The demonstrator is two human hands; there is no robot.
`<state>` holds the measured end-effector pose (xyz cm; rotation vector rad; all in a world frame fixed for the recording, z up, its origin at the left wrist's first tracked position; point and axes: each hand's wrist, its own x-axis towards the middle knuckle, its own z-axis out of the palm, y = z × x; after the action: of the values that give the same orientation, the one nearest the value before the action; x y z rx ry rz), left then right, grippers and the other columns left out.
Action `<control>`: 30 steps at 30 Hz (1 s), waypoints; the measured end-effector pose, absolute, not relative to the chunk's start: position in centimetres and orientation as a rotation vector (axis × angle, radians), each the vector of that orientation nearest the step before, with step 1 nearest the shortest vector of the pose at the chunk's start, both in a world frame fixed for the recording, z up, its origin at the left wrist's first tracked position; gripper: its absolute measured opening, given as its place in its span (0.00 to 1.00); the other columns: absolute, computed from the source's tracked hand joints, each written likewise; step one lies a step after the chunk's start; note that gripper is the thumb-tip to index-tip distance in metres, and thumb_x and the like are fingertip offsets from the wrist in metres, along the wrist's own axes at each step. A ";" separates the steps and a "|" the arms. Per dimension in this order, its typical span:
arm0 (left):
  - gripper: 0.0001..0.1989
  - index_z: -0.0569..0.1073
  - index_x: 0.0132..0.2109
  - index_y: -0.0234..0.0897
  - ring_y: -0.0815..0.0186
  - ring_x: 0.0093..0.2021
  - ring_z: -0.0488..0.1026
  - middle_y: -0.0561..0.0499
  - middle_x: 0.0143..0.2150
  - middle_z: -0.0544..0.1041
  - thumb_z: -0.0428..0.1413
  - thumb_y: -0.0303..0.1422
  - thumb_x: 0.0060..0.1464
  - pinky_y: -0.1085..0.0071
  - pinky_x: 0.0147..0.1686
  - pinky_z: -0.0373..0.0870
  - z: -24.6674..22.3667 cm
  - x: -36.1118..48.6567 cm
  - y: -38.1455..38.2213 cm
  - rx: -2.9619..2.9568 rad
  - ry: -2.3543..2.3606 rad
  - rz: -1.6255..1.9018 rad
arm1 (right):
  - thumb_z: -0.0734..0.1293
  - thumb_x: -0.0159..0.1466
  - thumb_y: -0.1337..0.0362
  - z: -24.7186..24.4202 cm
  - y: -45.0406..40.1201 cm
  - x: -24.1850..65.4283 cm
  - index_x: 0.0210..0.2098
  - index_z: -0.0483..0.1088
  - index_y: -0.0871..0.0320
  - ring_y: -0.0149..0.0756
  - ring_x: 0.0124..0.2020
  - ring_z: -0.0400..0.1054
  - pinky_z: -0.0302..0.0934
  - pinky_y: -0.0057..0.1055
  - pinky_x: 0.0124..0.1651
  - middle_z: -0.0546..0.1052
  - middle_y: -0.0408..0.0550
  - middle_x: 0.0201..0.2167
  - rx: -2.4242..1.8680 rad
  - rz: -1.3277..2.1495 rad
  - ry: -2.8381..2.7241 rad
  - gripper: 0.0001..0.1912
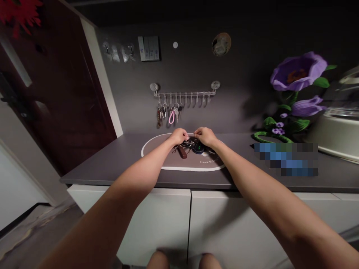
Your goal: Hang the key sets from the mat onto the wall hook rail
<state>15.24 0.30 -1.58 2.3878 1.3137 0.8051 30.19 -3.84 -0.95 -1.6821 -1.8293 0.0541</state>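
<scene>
My left hand (178, 136) is closed in a pinch at the back of a pile of metal keys (189, 144), its fingertips on the keys. Close by on the right, my right hand (205, 136) also has its fingers pinched together; what they hold is too small to make out. A brown key holder (182, 151) and a dark fob with green marks (199, 147) lie among the keys. Beneath everything is a rounded brown mat (168, 163) with a white border and lettering, partly covered by my forearms.
On the wall behind, a clear hook rail (185, 94) carries several keys and a pink strap (171, 116) on its left hooks. Purple artificial flowers (300, 74) and a cream container (336, 130) stand right on the grey counter (112, 160). A dark red door (56, 82) is at left.
</scene>
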 end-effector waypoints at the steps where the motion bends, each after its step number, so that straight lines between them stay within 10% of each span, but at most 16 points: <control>1: 0.06 0.77 0.30 0.31 0.70 0.27 0.67 0.49 0.27 0.76 0.56 0.27 0.45 0.74 0.33 0.62 -1.6 15.2 0.2 2.405 1.315 0.816 | 0.64 0.54 0.68 -1.0 -3.8 30.2 0.34 0.73 0.59 0.31 0.34 0.68 0.58 0.23 0.36 0.77 0.47 0.32 -1.684 0.044 -1.834 0.08; 30: 0.03 0.69 0.29 0.31 0.76 0.26 0.67 0.53 0.26 0.70 0.54 0.25 0.50 0.76 0.30 0.65 0.7 14.5 -1.6 1.513 0.909 1.149 | 0.62 0.56 0.62 -0.2 -5.1 28.6 0.33 0.69 0.59 0.28 0.30 0.66 0.58 0.26 0.36 0.75 0.44 0.29 -1.327 0.227 -1.734 0.08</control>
<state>14.47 -1.61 0.73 1.5127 0.9087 1.1486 28.63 -5.10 -0.22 -1.3266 -1.7337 0.2275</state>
